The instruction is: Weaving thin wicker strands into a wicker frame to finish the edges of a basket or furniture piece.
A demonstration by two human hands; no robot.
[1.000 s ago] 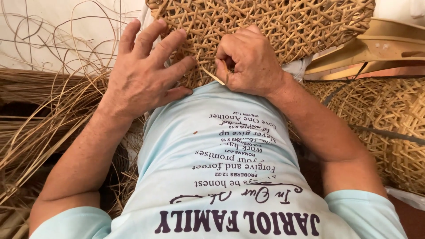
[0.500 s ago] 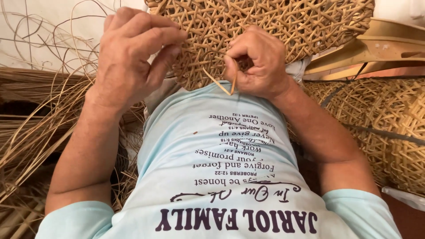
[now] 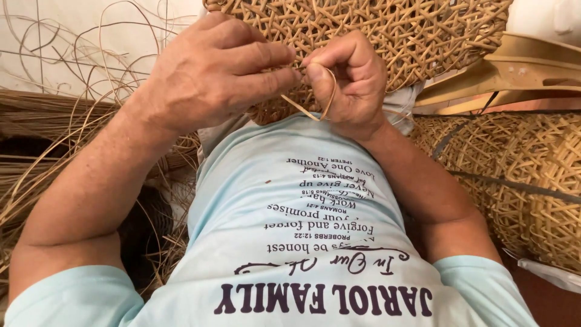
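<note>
Head view looks down over a pale blue printed shirt [image 3: 302, 242] toward two bare hands working on a woven cane panel [image 3: 387, 36], an open lattice of tan strips that fills the far middle of the scene and rests against the person's chest. The left hand [image 3: 218, 72] lies over the near edge of the panel with its fingers curled narrow, the fingertips [image 3: 284, 79] pressed together and meeting the right hand at the weave. The right hand [image 3: 354, 82] is closed into a loose fist, pinching a thin cane strip [image 3: 321, 100] that loops out from under the fingers and curves back toward the panel; one free end of the strip pokes out near and to the left, just above the shirt. Both hands touch the panel and sit just beside each other at its near edge.

On the left, loose cane strands [image 3: 66, 72] curl against a white surface, and bundled darker strips [image 3: 36, 151] lie in a heap below them. On the right, a second woven cane piece [image 3: 520, 175] with the same lattice lies near the right forearm, and pale wooden frame parts [image 3: 514, 72] sit beyond it, at the far right.
</note>
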